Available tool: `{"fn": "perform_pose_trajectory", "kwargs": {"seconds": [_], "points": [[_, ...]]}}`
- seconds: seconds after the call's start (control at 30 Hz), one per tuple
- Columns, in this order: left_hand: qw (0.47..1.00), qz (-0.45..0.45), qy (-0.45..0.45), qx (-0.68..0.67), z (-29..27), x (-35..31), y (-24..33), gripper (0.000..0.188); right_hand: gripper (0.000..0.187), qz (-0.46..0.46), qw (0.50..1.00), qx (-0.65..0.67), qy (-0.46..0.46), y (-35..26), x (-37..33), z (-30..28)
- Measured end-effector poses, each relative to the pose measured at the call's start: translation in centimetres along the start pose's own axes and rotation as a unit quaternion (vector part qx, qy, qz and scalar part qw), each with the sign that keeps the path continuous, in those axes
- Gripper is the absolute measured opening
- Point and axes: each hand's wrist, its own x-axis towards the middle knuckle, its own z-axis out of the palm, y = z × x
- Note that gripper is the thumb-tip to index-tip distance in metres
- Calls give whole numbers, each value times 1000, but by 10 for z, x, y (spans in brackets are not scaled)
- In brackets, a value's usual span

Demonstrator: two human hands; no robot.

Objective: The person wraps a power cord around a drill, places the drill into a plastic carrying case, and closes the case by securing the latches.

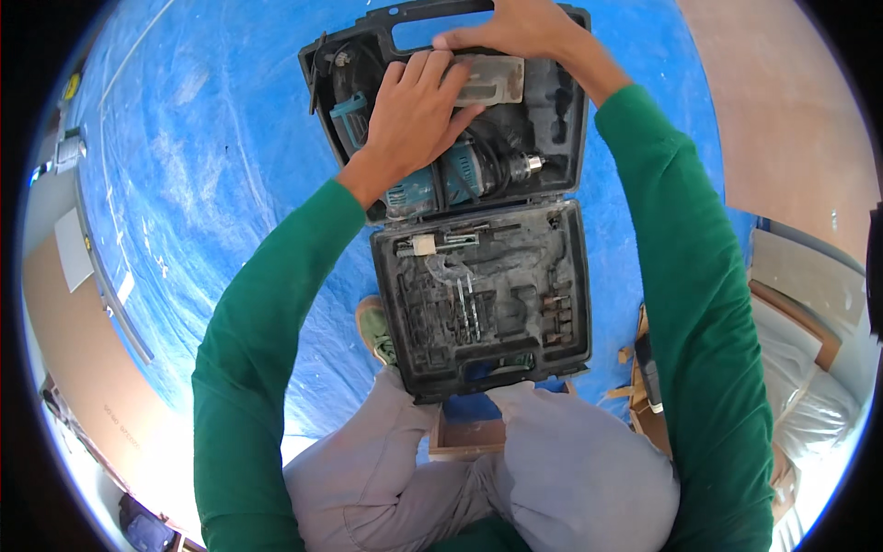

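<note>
An unfolded black drill case (pixel 575 138) lies before me, its lower half near my knees. In the far half sits a teal power drill (pixel 464 170) with a metal chuck and a dark cord. My left hand (pixel 414 106) rests over it, fingers stretched and thumb apart, fingertips beside a dusty, clear-topped plastic box (pixel 497 81). At the far edge my right hand (pixel 520 32) grips the case, thumb along the handle side. Its other fingers are partly cut off by the picture's top. Drill bits (pixel 467 308) and small fittings lie in the near half.
A blue tarp (pixel 212 175) covers the floor. A wooden box (pixel 469 437) stands beneath the case between my legs. Brown board (pixel 773 101) lies at the right, with wrapped panels (pixel 791 377) nearer. A long metal strip (pixel 106 267) lies at the left.
</note>
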Motion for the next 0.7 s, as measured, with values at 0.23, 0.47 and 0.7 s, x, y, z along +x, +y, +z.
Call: {"fn": "perform_pose_trajectory", "kwargs": {"seconds": [0.23,0.47,0.7], "points": [[982,54,-155,-97,-59,-55,43,68,111,-16,970,-226,-91,-18,-27,-19],[880,-57,-450,-143,-131,-32,58,56,112,25,941,-308,-136,-9,-6,1],[809,86,-570,-113,-134,-182,216,95,113,92,954,-185,-219,26,15,23]]}}
